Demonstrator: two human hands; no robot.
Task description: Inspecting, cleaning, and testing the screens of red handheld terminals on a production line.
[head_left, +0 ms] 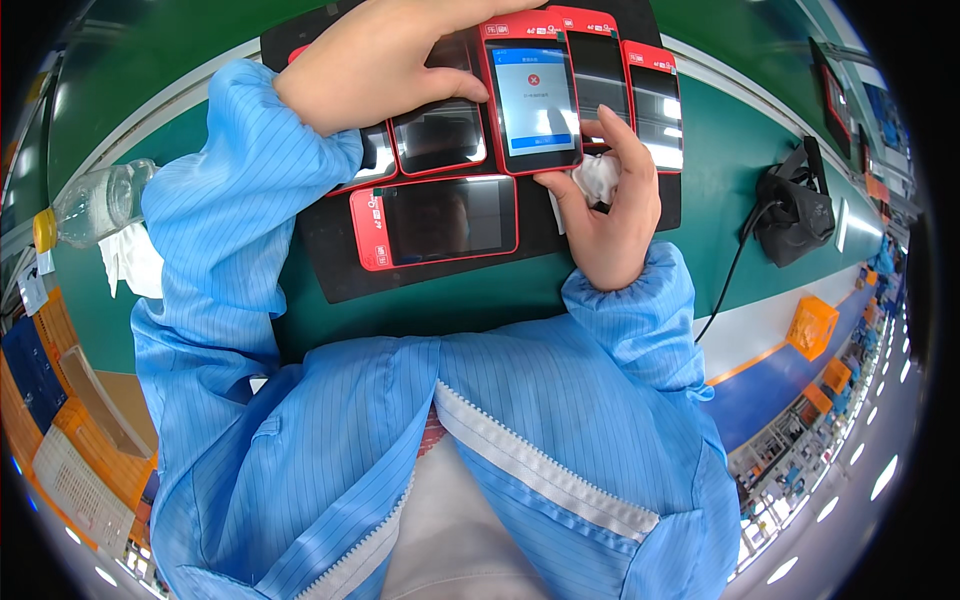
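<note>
A red handheld payment terminal (535,95) with a lit blue and white screen is tilted up between my two hands. My left hand (375,75) reaches over from the left, thumb by its left edge and fingers along its top. My right hand (620,220) grips the lower right, thumb under the bottom edge and fingers at the right side. Crumpled white material (597,180) shows inside my right palm. Dark-screened red terminals stand on both sides: one (440,135) under my left hand, another (655,105) at the right. One more terminal (445,220) lies sideways nearer me.
The terminals rest on a black mat (345,270) over a green table (430,310). A clear bottle with a yellow cap (100,205) lies at the left beside white tissue (130,262). To the right sits a black device (795,215) with a cable. An orange bin (812,325) stands beyond.
</note>
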